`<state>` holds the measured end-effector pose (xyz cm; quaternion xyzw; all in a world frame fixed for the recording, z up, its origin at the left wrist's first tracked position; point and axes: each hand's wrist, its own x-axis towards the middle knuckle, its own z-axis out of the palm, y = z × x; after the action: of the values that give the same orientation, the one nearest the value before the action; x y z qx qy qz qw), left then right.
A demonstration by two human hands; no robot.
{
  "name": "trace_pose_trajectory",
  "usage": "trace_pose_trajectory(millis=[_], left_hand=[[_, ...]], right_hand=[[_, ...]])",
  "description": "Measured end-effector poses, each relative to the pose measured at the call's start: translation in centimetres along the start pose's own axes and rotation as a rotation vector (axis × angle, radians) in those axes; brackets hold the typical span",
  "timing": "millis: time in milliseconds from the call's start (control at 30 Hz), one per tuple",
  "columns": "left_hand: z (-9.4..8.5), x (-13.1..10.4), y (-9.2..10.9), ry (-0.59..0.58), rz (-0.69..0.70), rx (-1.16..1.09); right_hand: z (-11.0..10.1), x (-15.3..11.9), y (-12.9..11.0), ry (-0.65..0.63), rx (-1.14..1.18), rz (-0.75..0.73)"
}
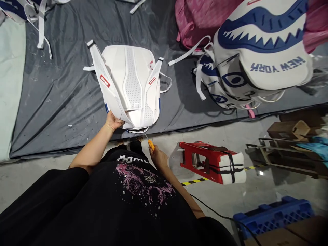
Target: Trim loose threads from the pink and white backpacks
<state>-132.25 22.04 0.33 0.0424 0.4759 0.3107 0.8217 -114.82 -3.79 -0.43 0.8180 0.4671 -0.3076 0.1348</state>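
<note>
A white backpack (116, 58) lies on the grey-covered table, its padded back panel and two shoulder straps facing up. My left hand (114, 121) grips it near the bottom of the left strap, with the fingertips partly hidden. In my right hand (158, 158) is a thin-shafted tool with an orange handle (151, 145); its exact kind is unclear. The metal shaft points up at the backpack's near edge, by the white loop there. Whether the tip touches the fabric cannot be made out.
White-and-blue backpacks (271, 65) with a toothed-mouth print stand at right, before pink bags (194, 20). A red stool (205, 160) with white padding is on the floor. Beyond it are a metal cart (266, 153), a blue plastic pallet (276, 215) and a black cord (217, 214).
</note>
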Motion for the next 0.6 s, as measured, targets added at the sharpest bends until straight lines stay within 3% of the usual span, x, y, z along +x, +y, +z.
trace_pose_trajectory(millis=[67,167,267,300,367,433,600], left_hand=[[0.3,-0.9,0.0,0.044,0.063,0.085],[-0.1,-4.3,-1.3,0.149,0.218,0.229],[-1.5,-7.3,-5.1,0.236,0.511,0.369],[-1.8,-7.6,-6.6,0.177,0.697,0.678],[-1.7,-6.8,-9.1,-0.043,0.872,1.155],[-0.7,-4.7,-10.4,-0.2,0.905,1.375],[3.2,0.5,-9.6,-0.142,0.923,1.335]], right_hand=[[-0.1,0.6,-0.1,0.007,0.021,-0.028],[0.1,0.9,0.4,-0.018,0.045,-0.046],[0.6,1.8,1.1,0.01,0.075,-0.05],[0.6,2.2,1.3,0.021,0.085,-0.062],[0.3,2.7,1.7,0.024,0.102,-0.083],[-0.3,2.7,2.4,0.006,0.134,-0.076],[-1.8,1.2,6.7,-0.008,0.483,-0.127]])
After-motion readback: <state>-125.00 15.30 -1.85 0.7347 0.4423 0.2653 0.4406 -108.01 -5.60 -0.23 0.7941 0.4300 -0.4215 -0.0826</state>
